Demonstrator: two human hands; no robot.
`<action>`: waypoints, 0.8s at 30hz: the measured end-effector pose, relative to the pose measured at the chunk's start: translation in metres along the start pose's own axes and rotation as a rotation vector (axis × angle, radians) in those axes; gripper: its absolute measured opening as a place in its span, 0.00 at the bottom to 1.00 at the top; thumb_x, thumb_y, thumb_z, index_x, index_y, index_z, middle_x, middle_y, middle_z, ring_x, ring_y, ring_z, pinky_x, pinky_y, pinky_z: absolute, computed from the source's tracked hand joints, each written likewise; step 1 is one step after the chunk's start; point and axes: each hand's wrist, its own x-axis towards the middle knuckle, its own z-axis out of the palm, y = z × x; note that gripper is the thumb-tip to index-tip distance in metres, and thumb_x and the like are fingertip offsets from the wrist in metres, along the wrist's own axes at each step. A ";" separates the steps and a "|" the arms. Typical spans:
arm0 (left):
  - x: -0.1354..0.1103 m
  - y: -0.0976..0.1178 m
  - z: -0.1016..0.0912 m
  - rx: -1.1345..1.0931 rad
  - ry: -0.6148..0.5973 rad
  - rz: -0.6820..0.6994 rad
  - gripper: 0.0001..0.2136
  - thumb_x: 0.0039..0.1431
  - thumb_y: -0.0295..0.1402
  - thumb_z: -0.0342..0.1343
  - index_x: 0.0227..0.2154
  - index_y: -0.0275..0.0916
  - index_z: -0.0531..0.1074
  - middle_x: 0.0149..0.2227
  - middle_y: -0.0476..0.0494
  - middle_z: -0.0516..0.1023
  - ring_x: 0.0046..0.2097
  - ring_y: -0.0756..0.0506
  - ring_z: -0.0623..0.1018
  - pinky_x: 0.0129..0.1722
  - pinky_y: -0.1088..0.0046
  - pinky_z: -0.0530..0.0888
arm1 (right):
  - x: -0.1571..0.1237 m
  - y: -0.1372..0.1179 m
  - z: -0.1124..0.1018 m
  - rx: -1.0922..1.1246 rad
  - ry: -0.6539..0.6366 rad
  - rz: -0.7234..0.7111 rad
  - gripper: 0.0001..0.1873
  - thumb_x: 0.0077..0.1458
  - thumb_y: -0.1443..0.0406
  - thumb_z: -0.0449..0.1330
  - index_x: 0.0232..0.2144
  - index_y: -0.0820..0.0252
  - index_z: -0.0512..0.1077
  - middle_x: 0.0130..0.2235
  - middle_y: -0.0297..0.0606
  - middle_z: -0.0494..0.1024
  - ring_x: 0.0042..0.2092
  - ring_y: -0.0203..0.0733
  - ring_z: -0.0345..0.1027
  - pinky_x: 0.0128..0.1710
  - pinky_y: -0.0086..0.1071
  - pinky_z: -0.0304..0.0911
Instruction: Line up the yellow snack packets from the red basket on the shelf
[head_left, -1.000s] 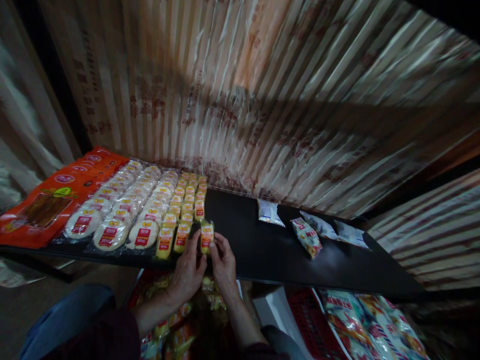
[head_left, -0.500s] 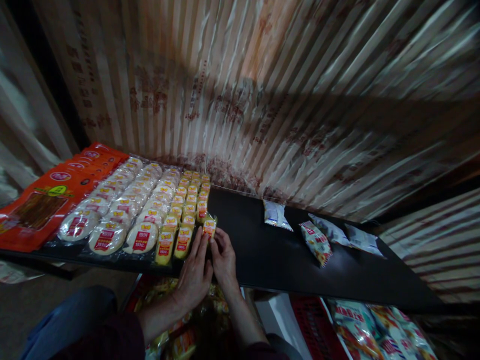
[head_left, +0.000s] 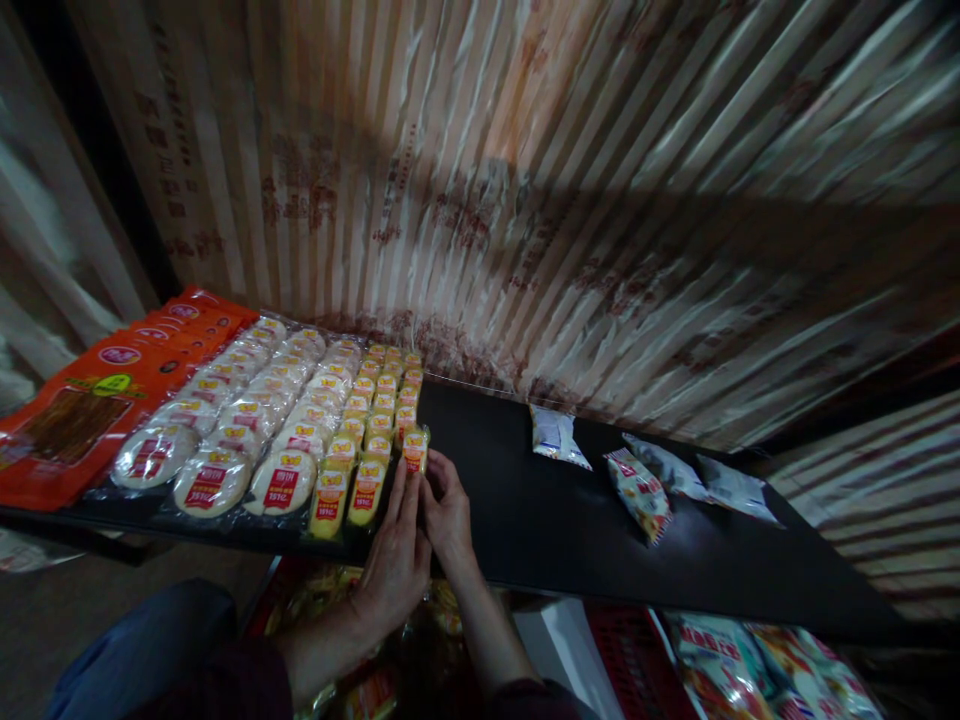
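Note:
A small yellow snack packet (head_left: 415,448) with a red label lies at the front of the rightmost yellow column, held between the fingertips of both hands. My left hand (head_left: 400,560) has its fingers together on the packet's near left side. My right hand (head_left: 448,512) pinches its near right side with curled fingers. Just left lie two columns of matching yellow packets, the nearest being one packet (head_left: 367,490) and another packet (head_left: 328,503). Beyond them are columns of round white rice crackers (head_left: 283,483) in clear wrappers. The held packet's lower end is hidden by fingers.
Orange snack bags (head_left: 97,400) overlap at the shelf's left end. On the black shelf (head_left: 517,530), several small bags (head_left: 637,492) lie to the right. Below are a crate of yellow packets (head_left: 371,690) and a red crate (head_left: 637,650). A striped curtain (head_left: 450,200) hangs behind.
The held packet has shifted slightly back and left, closer in line with its column, both hands following it. The camera view has moved a little.

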 end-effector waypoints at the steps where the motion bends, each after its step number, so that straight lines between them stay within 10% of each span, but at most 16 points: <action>1: 0.000 0.000 0.001 -0.002 0.004 -0.003 0.34 0.52 0.18 0.42 0.64 0.36 0.46 0.69 0.40 0.38 0.68 0.43 0.45 0.65 0.61 0.52 | 0.001 0.000 0.000 0.007 -0.001 -0.005 0.16 0.53 0.64 0.57 0.46 0.57 0.68 0.47 0.39 0.77 0.48 0.42 0.71 0.49 0.35 0.66; 24: 0.006 -0.010 0.005 0.035 0.073 -0.035 0.33 0.51 0.18 0.42 0.63 0.36 0.52 0.68 0.40 0.42 0.68 0.43 0.46 0.65 0.59 0.52 | 0.012 0.008 0.000 -0.347 0.054 -0.099 0.12 0.51 0.68 0.55 0.39 0.58 0.73 0.40 0.39 0.75 0.42 0.41 0.70 0.45 0.35 0.66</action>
